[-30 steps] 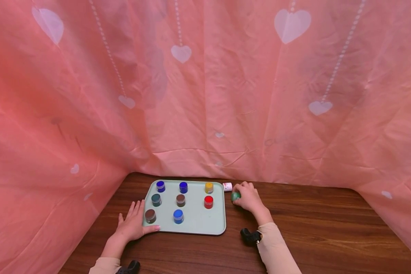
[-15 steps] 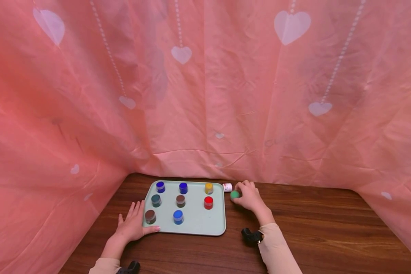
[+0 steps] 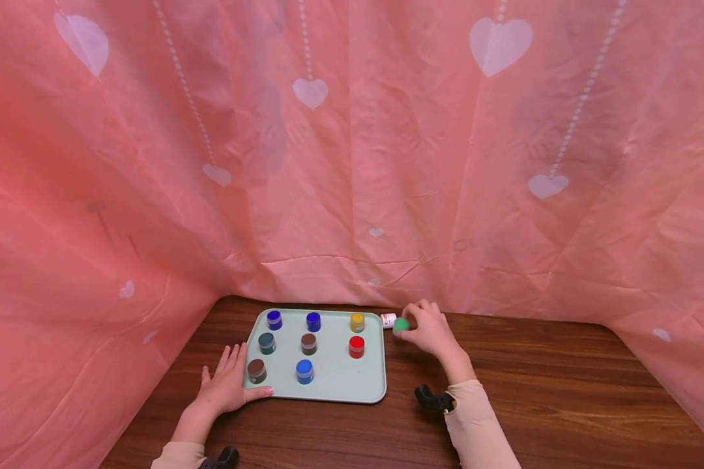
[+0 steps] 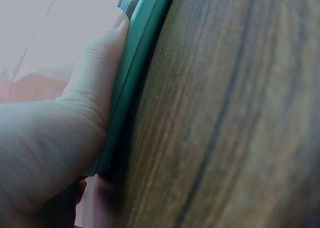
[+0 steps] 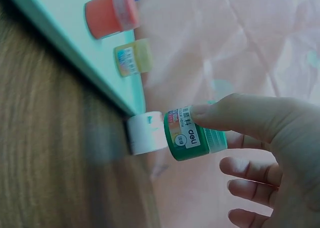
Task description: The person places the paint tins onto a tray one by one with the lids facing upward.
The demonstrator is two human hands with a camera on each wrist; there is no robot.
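Observation:
My right hand [image 3: 431,331] pinches a green paint jar [image 3: 401,325] between thumb and fingers, just right of a white jar [image 3: 389,320]. In the right wrist view the green jar [image 5: 190,138] is tilted, its printed label showing, and overlaps the white jar [image 5: 146,133] behind it. My left hand [image 3: 225,383] rests at the near left corner of a pale green tray [image 3: 343,384], fingers straight along its left side. Its thumb [image 4: 97,62] lies along the tray's rim in the left wrist view.
Several paint jars stand upright in loose rows on the tray: dark blue [image 3: 313,321], yellow [image 3: 357,322], red [image 3: 356,347], brown [image 3: 308,344], dark green [image 3: 266,342] and bright blue [image 3: 304,371] among them. A pink curtain [image 3: 416,195] hangs behind the wooden table [image 3: 563,384].
My right hand has moved the green jar slightly away from me and to the left, closer to the white jar. The left hand and tray stay in place.

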